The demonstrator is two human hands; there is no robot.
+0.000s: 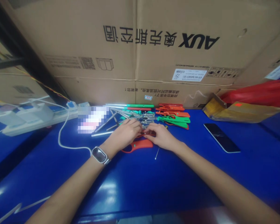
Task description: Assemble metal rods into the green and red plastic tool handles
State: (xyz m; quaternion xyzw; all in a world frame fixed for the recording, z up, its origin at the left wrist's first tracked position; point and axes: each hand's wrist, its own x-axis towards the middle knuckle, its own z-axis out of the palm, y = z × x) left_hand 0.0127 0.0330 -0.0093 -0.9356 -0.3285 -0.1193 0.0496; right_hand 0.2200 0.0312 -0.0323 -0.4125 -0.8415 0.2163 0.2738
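My left hand (128, 132) and my right hand (161, 134) meet over the middle of the table, fingers pinched close together. Between the fingertips is a red-orange plastic handle shell (146, 134), partly hidden by both hands. Just below them lies another orange handle shell (142, 145) with a loop at its left end, like half of a long-stem lighter body. A thin metal pin (157, 154) rests near my right wrist. Beyond my fingers spreads a pile of metal tubes and small parts (149, 115).
Orange handle shells (171, 108) and green ones (175, 119) lie behind my right hand. At right are a phone (221, 138) and an open carton (242, 112). A lit, blurred-out screen (93, 119) and power strip (25, 123) stand left. Large cardboard (149, 59) walls the back.
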